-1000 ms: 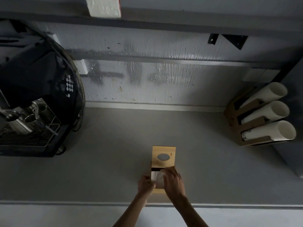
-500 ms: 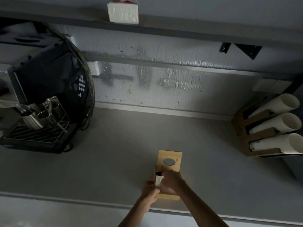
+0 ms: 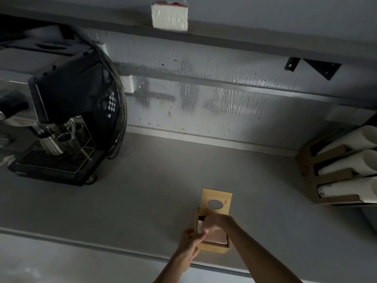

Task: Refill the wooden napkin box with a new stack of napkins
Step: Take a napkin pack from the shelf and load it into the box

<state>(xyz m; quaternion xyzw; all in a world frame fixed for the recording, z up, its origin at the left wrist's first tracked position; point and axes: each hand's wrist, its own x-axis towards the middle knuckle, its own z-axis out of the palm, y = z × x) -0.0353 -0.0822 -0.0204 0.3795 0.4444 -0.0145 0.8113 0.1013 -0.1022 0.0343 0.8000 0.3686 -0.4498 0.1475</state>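
Observation:
The wooden napkin box [image 3: 213,247] stands near the front edge of the grey counter [image 3: 142,201]. Its lid [image 3: 216,201], with an oval hole, is slid back toward the wall, leaving the near half uncovered. A pale stack of napkins [image 3: 217,237] lies inside the uncovered part. My left hand [image 3: 190,241] grips the box's left wall. My right hand [image 3: 216,221] reaches over the opening with its fingers resting on the napkins at the lid's edge; whether it pinches them is hidden.
A black espresso machine [image 3: 61,123] with metal jugs on its drip tray fills the left. A wooden rack of white cup stacks [image 3: 342,172] lines the right edge. A white napkin pack [image 3: 169,16] sits on the shelf above the wall.
The view has tilted up and shifted, so the shelf pack shows fully. My right hand slid forward toward the lid, exposing more of the napkins; my left hand stays on the box's left side.

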